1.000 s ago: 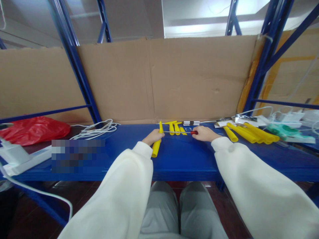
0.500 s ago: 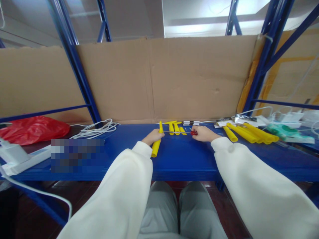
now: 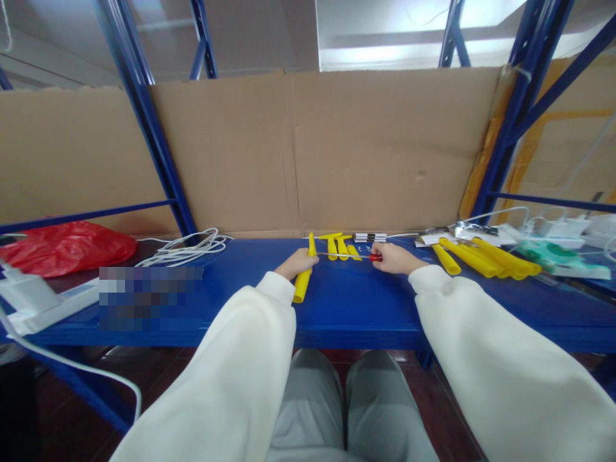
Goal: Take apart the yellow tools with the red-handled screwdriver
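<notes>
My left hand (image 3: 297,262) is closed around a yellow plastic tube (image 3: 301,286) with a narrow upper end, held above the blue shelf. In my right hand (image 3: 395,258) is the red handle of a screwdriver (image 3: 375,257). Its long thin shaft runs leftward, and the tip meets the yellow tube beside my left fingers; the exact contact point is too small to make out. Just behind the shaft lie several yellow plastic pieces (image 3: 332,248). Small pale bits (image 3: 364,249), perhaps screws, are scattered to their right.
Several yellow tubes (image 3: 474,258) lie at the right near a green-and-white packet (image 3: 548,251). Dark-striped white strips (image 3: 369,237) rest by the cardboard wall (image 3: 385,147). A coiled white cable (image 3: 192,249), red plastic bag (image 3: 72,247) and white power strip (image 3: 72,300) occupy the left.
Both hands keep their grip and nearly the same place. The screwdriver shaft looks slightly shifted and brighter. The whole view has moved a little.
</notes>
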The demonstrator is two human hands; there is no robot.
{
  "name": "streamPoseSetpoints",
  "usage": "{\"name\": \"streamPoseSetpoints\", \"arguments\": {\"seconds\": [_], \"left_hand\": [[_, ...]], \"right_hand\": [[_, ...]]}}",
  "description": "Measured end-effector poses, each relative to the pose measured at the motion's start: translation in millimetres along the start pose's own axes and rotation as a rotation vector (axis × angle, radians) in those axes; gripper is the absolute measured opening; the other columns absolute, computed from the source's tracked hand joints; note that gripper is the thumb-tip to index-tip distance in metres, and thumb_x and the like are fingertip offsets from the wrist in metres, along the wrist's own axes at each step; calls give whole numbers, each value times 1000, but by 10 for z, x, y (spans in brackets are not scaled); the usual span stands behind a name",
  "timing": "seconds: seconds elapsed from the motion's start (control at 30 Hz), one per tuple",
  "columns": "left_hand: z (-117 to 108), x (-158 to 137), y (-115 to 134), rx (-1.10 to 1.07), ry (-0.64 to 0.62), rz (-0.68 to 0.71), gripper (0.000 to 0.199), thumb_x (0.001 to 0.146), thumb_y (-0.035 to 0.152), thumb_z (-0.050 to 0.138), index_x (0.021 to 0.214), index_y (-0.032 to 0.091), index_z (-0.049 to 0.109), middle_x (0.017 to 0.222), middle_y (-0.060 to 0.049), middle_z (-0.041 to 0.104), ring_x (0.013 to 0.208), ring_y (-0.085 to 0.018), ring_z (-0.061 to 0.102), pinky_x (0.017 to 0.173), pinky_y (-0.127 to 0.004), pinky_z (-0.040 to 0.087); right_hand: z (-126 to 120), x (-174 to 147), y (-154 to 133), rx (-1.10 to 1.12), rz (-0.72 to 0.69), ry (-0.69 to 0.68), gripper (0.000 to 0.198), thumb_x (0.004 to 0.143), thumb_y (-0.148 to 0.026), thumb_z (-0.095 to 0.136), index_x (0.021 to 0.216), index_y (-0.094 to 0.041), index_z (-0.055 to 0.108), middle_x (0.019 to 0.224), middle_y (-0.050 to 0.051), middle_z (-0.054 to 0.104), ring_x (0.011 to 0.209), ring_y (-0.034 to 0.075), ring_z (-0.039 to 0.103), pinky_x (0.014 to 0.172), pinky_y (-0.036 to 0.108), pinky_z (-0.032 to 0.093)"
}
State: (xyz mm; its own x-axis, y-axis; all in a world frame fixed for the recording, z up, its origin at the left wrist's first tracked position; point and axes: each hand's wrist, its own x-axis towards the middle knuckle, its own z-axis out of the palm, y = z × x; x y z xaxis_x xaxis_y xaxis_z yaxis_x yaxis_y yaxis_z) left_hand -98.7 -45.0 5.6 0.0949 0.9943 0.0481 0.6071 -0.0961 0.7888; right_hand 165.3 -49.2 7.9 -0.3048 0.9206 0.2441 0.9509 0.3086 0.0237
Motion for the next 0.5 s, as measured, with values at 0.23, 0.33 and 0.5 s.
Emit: {"name": "streamPoseSetpoints", "arguments": {"seconds": [0.23, 0.33, 0.5], "left_hand": [[-3, 33, -24, -1, -12, 8, 14, 81, 8, 56, 70, 17, 55, 49, 4, 52, 48, -13, 54, 49, -22, 42], [-5, 53, -38, -2, -23, 18, 14, 80, 8, 56, 69, 16, 56, 49, 3, 53, 49, -14, 55, 51, -23, 43], [-11, 84, -63, -21, -20, 25, 13, 76, 7, 60, 68, 16, 57, 51, 2, 55, 51, -15, 57, 52, -23, 44]], "right_hand": [[-22, -1, -14, -66, 25, 18, 11, 82, -22, 58, 90, -19, 65, 95, 10, 75, 90, 24, 68, 73, 28, 41], [-3, 6, 5, -23, 54, 26, 19, 79, -18, 60, 97, -19, 64, 90, 9, 74, 82, 23, 67, 67, 27, 40], [10, 5, 20, 16, 27, 9, 22, 80, -21, 59, 101, -20, 66, 96, 9, 76, 87, 24, 68, 73, 28, 43]]}}
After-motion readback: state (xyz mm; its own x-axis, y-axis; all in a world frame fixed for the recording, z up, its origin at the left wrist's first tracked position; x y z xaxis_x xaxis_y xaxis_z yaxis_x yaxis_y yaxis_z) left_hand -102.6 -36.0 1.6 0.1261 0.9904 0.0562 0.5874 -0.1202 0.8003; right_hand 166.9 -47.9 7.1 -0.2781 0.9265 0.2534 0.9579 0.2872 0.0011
